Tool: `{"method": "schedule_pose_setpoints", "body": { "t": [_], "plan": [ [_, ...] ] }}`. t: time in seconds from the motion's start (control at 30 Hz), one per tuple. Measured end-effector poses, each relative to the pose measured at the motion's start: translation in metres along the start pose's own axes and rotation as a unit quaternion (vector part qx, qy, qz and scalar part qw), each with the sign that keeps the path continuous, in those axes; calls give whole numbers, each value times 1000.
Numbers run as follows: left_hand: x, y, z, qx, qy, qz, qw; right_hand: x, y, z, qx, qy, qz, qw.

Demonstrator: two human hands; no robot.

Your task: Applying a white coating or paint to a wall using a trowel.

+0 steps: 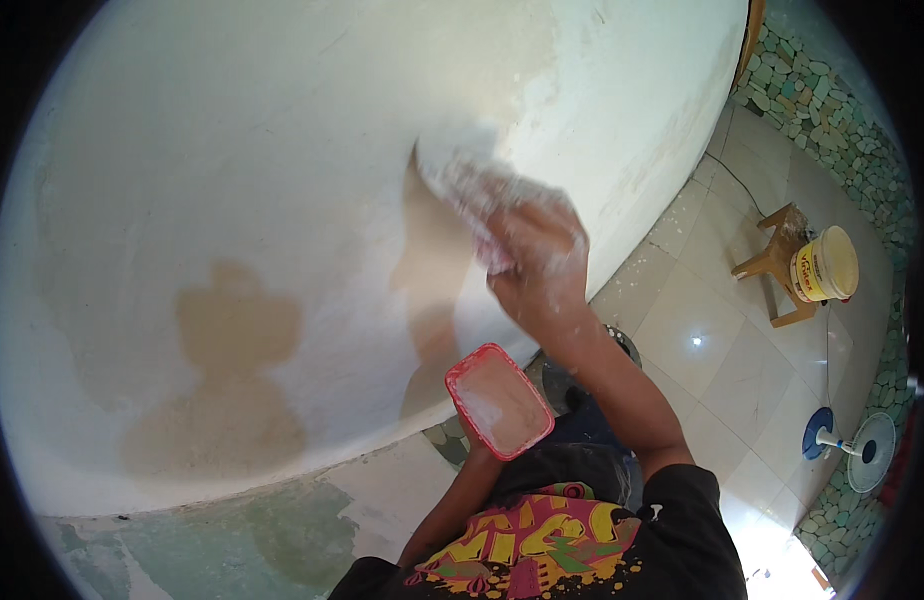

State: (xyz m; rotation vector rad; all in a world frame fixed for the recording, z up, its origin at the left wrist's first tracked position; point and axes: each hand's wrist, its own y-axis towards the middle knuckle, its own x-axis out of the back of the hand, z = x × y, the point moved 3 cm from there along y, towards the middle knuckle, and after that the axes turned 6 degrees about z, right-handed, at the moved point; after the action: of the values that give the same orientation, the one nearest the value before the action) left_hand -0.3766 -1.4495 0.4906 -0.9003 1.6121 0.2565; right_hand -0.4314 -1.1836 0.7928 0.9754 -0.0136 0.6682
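Observation:
My right hand, coated with white paste, grips a whitened, partly pink cloth or sponge that mostly hides behind the fingers. The hand's far end meets the white wall, where a damp-looking beige patch shows beyond it. Below, my left hand holds a red-rimmed rectangular plastic tub from underneath; pale, milky liquid or paste lies inside. Most of the left hand's fingers are hidden by the tub.
At right, a wooden stool stands by a white-and-yellow bucket on the tiled floor. A fan and a cable are farther off. Green pebble-stone strips edge the floor. Green, patchy wall surface lies at lower left.

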Motion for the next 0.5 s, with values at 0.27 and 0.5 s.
{"method": "schedule_pose_setpoints", "body": {
  "t": [0.27, 0.5],
  "plan": [
    [-19, 8, 1, 23, -45, 55, 997, 35, 48, -28, -177, 160, -121, 963],
    [-88, 16, 9, 25, -99, 58, 993, -7, -17, 56, -12, 48, 54, 997]
  ]
}}
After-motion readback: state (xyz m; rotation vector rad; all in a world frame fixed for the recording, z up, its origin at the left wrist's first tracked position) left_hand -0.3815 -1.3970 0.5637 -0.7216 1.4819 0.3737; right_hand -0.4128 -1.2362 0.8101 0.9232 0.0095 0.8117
